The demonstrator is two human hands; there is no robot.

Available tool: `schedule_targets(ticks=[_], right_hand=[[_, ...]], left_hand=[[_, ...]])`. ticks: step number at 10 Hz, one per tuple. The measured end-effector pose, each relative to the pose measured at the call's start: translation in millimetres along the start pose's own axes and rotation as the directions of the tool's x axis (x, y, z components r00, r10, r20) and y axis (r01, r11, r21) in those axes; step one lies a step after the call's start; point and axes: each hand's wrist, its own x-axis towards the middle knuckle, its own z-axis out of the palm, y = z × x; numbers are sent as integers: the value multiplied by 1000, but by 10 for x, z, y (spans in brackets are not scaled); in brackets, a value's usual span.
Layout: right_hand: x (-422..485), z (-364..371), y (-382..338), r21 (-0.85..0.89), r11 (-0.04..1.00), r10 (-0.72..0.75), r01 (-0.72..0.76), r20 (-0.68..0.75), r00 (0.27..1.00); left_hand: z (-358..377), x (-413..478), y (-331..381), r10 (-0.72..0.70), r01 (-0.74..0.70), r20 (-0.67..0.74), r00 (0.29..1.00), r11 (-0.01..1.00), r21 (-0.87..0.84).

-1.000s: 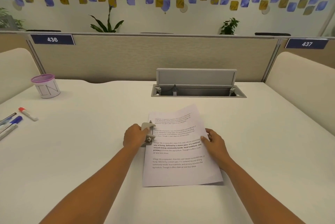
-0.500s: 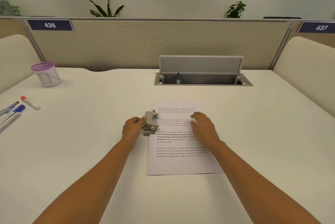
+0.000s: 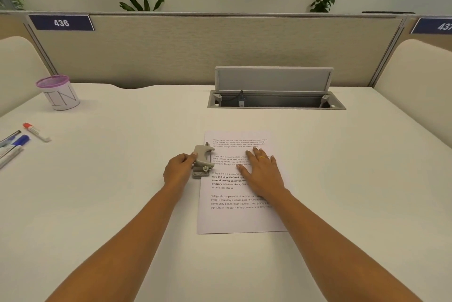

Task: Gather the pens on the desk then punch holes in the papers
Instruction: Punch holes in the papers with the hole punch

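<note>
Since a second ago the white printed paper sheet [image 3: 234, 218] has been squared up, and the right hand [image 3: 263, 172] has slid from its right edge to its middle, fingers spread flat. At its left edge the left hand [image 3: 179, 167], fingers curled, pinches the small grey metal hole punch [image 3: 203, 161], which lies lengthwise along the margin.

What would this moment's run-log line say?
phase: punching | left hand: grips hole punch at paper left edge | right hand: flat on paper | pens: far left
</note>
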Motion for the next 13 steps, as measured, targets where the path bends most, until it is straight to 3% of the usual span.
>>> schedule_targets(ticks=[4,6,8,10,12,13], right_hand=[[1,33,8,11,1000,5,-5,-20,1000],[1,45,21,14,1000,4,-3,-34,999],[2,57,26,14,1000,2,-1,-57,998],[-1,68,29,12,1000,3,-2,-68,998],[-1,73,25,16,1000,6,-5,-76,997],[3,77,26,11,1000,6,-5,-89,996]], left_hand=[[-17,19,-14,-3,3,-2,1000,1000,-25],[-98,166,94,-18,29,59,998,982,-188],[14,352,302,117,-104,-60,991,976,192],[182,544,519,230,-235,71,971,847,477],[268,632,444,130,-263,236,963,645,718],[278,661,390,105,-265,256,961,609,747]])
